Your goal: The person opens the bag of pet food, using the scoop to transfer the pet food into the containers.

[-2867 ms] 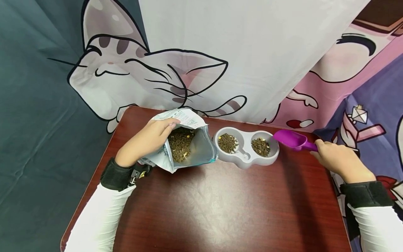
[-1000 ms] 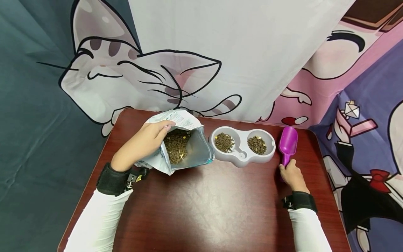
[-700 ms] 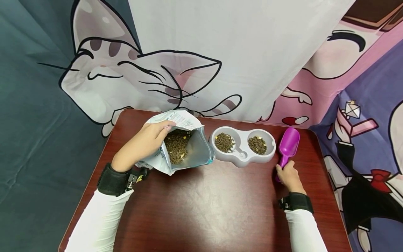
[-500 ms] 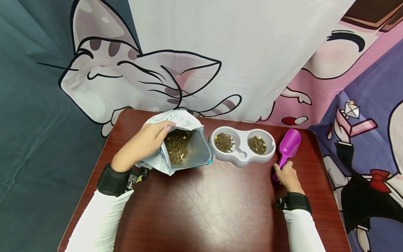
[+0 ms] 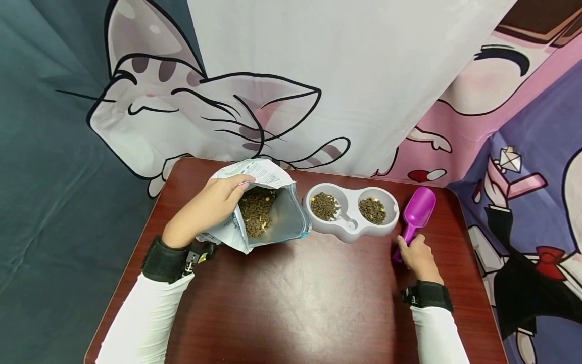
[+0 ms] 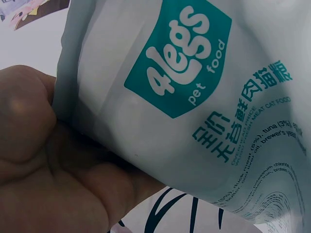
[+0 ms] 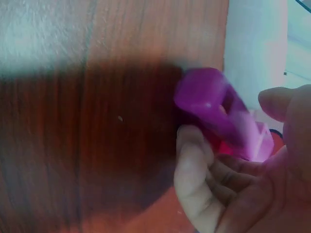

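Note:
My left hand grips the near-left rim of an open cat food bag, its thumb inside the mouth. Brown kibble with pale bits shows inside. The left wrist view shows the bag's printed front beside the palm. A purple scoop lies at the right of the table, its bowl pointing away from me and holding nothing. My right hand is at its handle; in the right wrist view the fingers curl about the handle, while the thumb is lifted off it.
A grey double pet bowl stands between bag and scoop, with kibble in both hollows. The reddish-brown wooden table ends at a cartoon-printed cloth behind it.
My right hand has brought the scoop from beside the right bowl, held crosswise, down to the table and turned its bowl away from me. My left hand stays on the bag.

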`<state>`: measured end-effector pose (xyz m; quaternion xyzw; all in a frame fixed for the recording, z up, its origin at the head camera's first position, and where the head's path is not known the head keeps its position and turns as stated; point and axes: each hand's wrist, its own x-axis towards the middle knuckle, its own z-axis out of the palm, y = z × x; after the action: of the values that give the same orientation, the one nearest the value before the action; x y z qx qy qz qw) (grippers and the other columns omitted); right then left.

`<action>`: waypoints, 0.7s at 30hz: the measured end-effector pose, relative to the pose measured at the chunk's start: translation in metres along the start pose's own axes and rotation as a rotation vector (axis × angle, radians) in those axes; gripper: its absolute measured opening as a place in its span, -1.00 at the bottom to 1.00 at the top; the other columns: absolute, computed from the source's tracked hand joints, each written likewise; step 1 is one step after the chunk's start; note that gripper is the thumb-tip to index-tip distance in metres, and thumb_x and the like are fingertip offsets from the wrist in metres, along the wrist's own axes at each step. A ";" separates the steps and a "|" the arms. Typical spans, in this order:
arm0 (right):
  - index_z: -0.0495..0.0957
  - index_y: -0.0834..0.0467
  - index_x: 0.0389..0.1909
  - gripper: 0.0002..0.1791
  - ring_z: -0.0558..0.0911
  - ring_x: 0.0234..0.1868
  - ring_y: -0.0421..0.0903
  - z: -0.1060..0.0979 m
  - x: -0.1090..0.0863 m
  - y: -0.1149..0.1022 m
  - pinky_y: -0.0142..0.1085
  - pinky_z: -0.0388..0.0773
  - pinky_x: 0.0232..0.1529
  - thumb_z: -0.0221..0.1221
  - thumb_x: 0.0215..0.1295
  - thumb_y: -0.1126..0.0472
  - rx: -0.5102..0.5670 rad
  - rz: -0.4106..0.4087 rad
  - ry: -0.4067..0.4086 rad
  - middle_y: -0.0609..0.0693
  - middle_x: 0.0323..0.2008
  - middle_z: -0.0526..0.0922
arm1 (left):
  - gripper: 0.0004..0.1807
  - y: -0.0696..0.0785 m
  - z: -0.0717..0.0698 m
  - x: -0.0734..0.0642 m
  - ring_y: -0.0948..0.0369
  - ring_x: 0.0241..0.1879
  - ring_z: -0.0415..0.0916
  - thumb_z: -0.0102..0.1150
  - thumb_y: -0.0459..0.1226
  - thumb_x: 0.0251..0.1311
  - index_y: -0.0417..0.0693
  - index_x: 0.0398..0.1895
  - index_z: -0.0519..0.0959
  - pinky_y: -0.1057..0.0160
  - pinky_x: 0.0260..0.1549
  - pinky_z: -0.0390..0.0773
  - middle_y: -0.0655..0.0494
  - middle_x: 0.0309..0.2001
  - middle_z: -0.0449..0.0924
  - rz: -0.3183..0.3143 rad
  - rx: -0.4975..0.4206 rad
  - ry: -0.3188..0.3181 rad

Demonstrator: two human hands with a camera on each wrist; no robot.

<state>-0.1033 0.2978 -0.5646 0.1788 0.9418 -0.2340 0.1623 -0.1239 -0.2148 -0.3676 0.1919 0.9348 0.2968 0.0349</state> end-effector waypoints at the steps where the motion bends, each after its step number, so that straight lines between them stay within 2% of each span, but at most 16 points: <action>1: 0.13 0.45 0.11 -0.19 0.60 -0.21 0.39 -0.002 -0.002 -0.002 0.12 0.51 -0.22 -0.23 0.40 -0.31 -0.012 -0.005 0.012 0.52 -0.24 0.54 | -0.63 0.000 0.000 0.000 0.03 0.26 0.43 -0.19 -0.29 0.46 -0.17 0.19 0.50 -0.02 0.27 0.37 -0.06 0.15 0.58 0.000 -0.001 0.001; 4: 0.16 0.43 0.10 -0.18 0.52 -0.10 0.52 -0.011 -0.010 -0.010 0.22 0.47 -0.23 -0.25 0.39 -0.34 -0.049 -0.015 0.048 0.63 -0.13 0.48 | -0.64 0.000 0.000 -0.001 0.04 0.25 0.43 -0.18 -0.29 0.46 -0.17 0.18 0.50 -0.02 0.26 0.38 -0.05 0.14 0.58 0.004 -0.005 0.006; 9: 0.24 0.39 -0.01 -0.19 0.54 -0.20 0.55 -0.027 -0.022 -0.026 0.16 0.42 -0.48 -0.27 0.37 -0.37 -0.113 -0.014 0.139 0.64 -0.13 0.49 | -0.65 0.002 0.000 -0.002 0.06 0.22 0.46 -0.15 -0.28 0.44 -0.14 0.16 0.53 0.00 0.24 0.40 -0.01 0.11 0.61 0.022 -0.010 0.028; 12: 0.25 0.37 0.00 -0.22 0.55 -0.22 0.54 -0.034 -0.027 -0.037 0.14 0.40 -0.52 -0.25 0.38 -0.36 -0.118 -0.057 0.170 0.62 -0.15 0.51 | -0.66 0.003 0.001 -0.002 0.07 0.21 0.47 -0.14 -0.26 0.44 -0.12 0.15 0.53 0.01 0.23 0.41 0.01 0.09 0.62 0.028 -0.008 0.040; 16: 0.29 0.35 0.02 -0.35 0.56 -0.19 0.51 -0.040 -0.032 -0.056 0.19 0.43 -0.45 -0.13 0.41 -0.23 -0.131 -0.209 0.197 0.54 -0.13 0.54 | -0.64 0.005 0.002 -0.003 0.07 0.22 0.46 -0.15 -0.25 0.44 -0.10 0.17 0.52 0.01 0.23 0.41 0.01 0.11 0.61 0.022 -0.010 0.037; 19: 0.33 0.37 0.08 -0.46 0.58 -0.13 0.41 -0.039 -0.035 -0.074 0.22 0.49 -0.27 0.03 0.39 -0.04 -0.122 -0.390 0.214 0.44 -0.12 0.55 | -0.63 0.006 0.004 -0.005 0.09 0.21 0.47 -0.15 -0.22 0.45 -0.08 0.20 0.50 0.01 0.22 0.42 0.03 0.13 0.59 0.007 -0.019 0.029; 21: 0.33 0.38 0.15 -0.47 0.56 -0.06 0.32 -0.037 -0.037 -0.087 0.20 0.49 -0.11 0.13 0.34 0.08 -0.099 -0.520 0.208 0.38 -0.08 0.54 | -0.62 0.008 0.005 -0.007 0.09 0.19 0.48 -0.15 -0.20 0.45 -0.07 0.21 0.49 0.01 0.20 0.43 0.04 0.13 0.59 -0.003 -0.027 0.029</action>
<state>-0.1151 0.2345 -0.4863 -0.0538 0.9779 -0.2017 0.0081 -0.1142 -0.2092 -0.3674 0.1859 0.9314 0.3119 0.0243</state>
